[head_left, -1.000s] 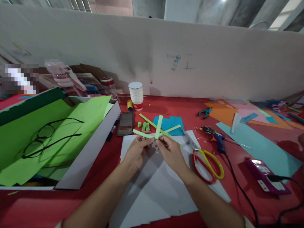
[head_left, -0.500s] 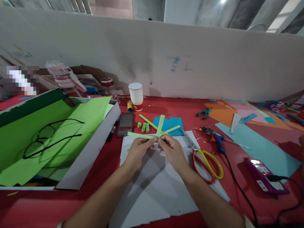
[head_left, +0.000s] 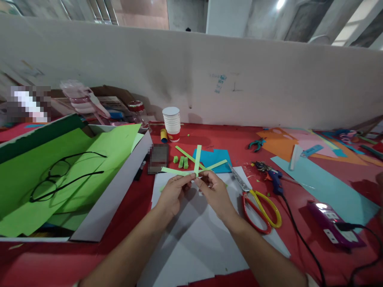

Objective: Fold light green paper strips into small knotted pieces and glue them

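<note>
Both of my hands meet over white paper (head_left: 191, 243). An upright light green paper strip (head_left: 198, 157) rises from between them, its lower end pinched by the fingertips of my left hand (head_left: 175, 193) and my right hand (head_left: 215, 193). Other green strips fan out behind the hands, one reaching left (head_left: 173, 171) and one right (head_left: 218, 164). Small folded green pieces (head_left: 183, 162) lie beyond, beside a blue paper (head_left: 220, 158). Scissors with red and yellow handles (head_left: 255, 213) rest right of my right hand.
A box (head_left: 119, 191) with green sheets and glasses (head_left: 49, 189) stands left. A paper cup (head_left: 172, 125) is behind. On the right are a glue gun (head_left: 275, 181), a purple power strip (head_left: 335, 227), pliers (head_left: 256, 145) and light blue paper (head_left: 326, 187).
The upright strip has shifted slightly left and stands straighter. My fingers have changed position around its lower end, and the view has tilted up slightly.
</note>
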`<state>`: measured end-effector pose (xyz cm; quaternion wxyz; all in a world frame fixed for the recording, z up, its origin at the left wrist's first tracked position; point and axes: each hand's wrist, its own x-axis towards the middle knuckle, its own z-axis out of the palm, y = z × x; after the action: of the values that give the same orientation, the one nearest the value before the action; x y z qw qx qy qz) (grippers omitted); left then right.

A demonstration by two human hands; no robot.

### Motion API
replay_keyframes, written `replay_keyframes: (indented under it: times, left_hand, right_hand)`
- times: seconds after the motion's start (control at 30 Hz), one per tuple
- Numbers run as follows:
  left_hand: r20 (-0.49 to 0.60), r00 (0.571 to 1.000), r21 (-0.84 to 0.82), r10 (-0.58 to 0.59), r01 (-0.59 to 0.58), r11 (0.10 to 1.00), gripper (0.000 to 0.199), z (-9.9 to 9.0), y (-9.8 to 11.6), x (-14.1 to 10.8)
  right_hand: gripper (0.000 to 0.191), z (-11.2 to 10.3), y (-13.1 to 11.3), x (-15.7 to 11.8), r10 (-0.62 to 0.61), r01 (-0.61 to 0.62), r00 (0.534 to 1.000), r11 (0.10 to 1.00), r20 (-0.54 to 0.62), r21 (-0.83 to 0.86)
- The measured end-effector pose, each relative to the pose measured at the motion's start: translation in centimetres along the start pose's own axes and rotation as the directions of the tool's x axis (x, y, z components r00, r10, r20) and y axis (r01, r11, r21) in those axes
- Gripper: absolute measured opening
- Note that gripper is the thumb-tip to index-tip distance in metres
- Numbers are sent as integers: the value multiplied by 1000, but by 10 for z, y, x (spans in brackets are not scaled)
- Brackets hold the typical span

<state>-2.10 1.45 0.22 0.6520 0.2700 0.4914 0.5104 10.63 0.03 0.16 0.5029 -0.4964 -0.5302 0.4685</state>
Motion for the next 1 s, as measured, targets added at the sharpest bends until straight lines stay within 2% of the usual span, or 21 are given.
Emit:
replay_keyframes:
  times: [0.2,0.33,0.57,0.83,1.0]
  left_hand:
    - [63,998,48,18,-21,999,28,3,-3,-5]
    - [45,997,95,56,-60,994,29,3,-5,-5]
    - [68,992,134,110,-118,984,30,2,-7,-5]
    - [104,985,21,136,-139,990,23,5,-6,-8]
    - [125,990,-50,69,-63,997,22,3,-7,-5]
  right_hand:
    - [16,4,-4,-1,51,-46,999,973,-13,228]
    - [14,4,-6,0,104,-92,994,945,-23,313]
    - [16,3,-7,0,112,-103,994,938,-8,330]
    - [13,1,-7,-1,31,-22,999,972,-37,233]
    - [17,3,-7,-1,74,-60,997,940,-29,335]
